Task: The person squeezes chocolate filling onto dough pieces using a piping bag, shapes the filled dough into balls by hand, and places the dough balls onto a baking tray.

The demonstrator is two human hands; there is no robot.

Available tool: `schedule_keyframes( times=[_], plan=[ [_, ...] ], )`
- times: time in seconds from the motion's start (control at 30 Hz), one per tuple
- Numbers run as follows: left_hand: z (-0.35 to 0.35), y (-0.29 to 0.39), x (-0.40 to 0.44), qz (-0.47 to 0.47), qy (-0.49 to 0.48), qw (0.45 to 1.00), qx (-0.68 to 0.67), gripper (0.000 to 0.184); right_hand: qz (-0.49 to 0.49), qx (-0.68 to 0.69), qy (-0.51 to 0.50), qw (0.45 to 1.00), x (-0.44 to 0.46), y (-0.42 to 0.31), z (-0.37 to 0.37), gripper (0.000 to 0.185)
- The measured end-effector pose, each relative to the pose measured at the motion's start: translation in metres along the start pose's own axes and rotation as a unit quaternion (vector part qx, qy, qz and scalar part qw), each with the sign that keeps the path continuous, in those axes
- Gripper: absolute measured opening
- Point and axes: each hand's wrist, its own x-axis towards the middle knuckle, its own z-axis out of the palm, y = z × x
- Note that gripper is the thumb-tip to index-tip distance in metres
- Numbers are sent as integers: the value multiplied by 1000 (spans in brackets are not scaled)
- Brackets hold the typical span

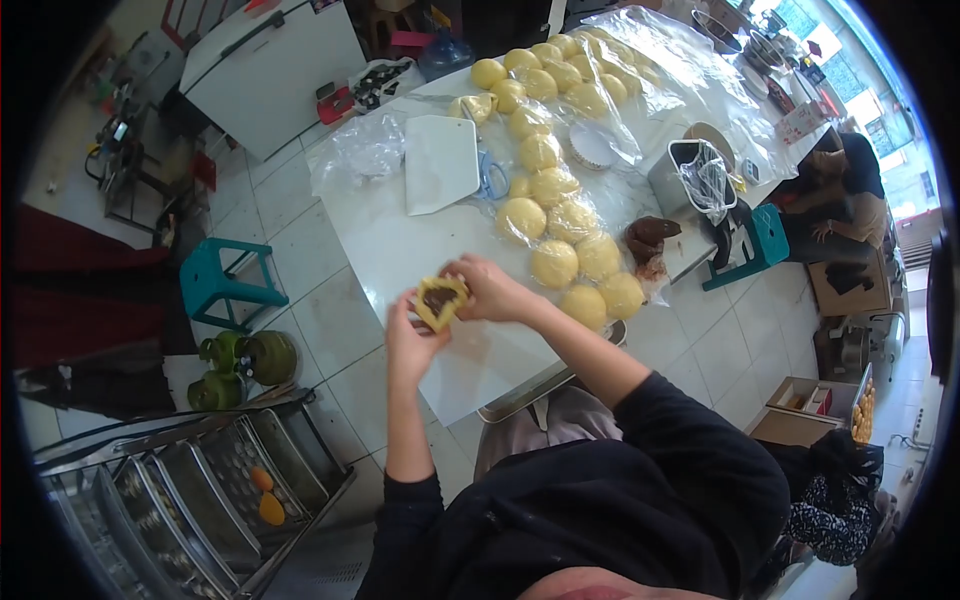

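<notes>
Above the near edge of the white table (385, 245), both hands hold a piece of yellow dough (421, 311) cupped around a dark brown filling (440, 298). My left hand (412, 345) grips it from the left and below. Fingers of my right hand (488, 288) close on its upper right rim. To the right, several round yellow dough balls (554, 264) lie in rows, many under clear plastic film. A dark brown mass (650, 234), similar in colour to the filling, sits on plastic beside them.
A white board (441, 165) and crumpled film (365, 150) lie at the table's left. A metal container (672, 180) stands at right. Around the table are teal stools (228, 278), gas cylinders (270, 357), a tray rack (200, 490) and a seated person (845, 200).
</notes>
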Motion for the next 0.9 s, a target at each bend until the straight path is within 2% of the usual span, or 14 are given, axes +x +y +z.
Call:
schedule_keyframes(
  times=[0.07,0.1,0.2,0.3,0.37,0.43,0.53,0.57,0.6,0.67,0.8,0.83,0.87,0.9],
  plan=[
    [30,-36,-8,10,-68,997,47,63,28,-37,-16,999,-34,32,12,52],
    [44,-60,-9,21,-94,984,151,74,33,-62,-20,997,-52,45,15,56],
    [39,-29,-11,68,-28,950,304,88,12,-91,84,992,-96,31,-24,57],
    [28,55,29,56,61,978,189,87,46,114,-19,992,-125,-8,-99,60],
    [42,74,92,199,81,967,138,82,54,208,-52,975,-143,-23,-141,58],
    [67,113,162,260,63,944,193,80,-28,277,-114,954,-155,-23,-185,50],
    [109,118,275,241,65,927,281,85,-108,229,-56,966,-167,7,-247,43],
    [120,101,316,181,51,906,379,87,-36,283,-29,958,-177,21,-261,42],
    [127,83,349,113,32,874,472,89,-37,257,-4,966,-185,40,-274,44],
    [128,45,399,69,26,861,503,86,-27,247,29,968,-205,68,-299,44],
    [134,118,339,-15,13,862,506,70,18,295,46,954,-233,110,-322,41],
    [130,111,335,55,69,889,450,61,31,276,39,960,-235,114,-324,40],
    [127,104,331,51,71,887,454,61,41,257,32,965,-235,117,-325,40],
    [125,106,317,154,166,889,397,58,38,262,28,964,-232,115,-325,40]
  ],
)
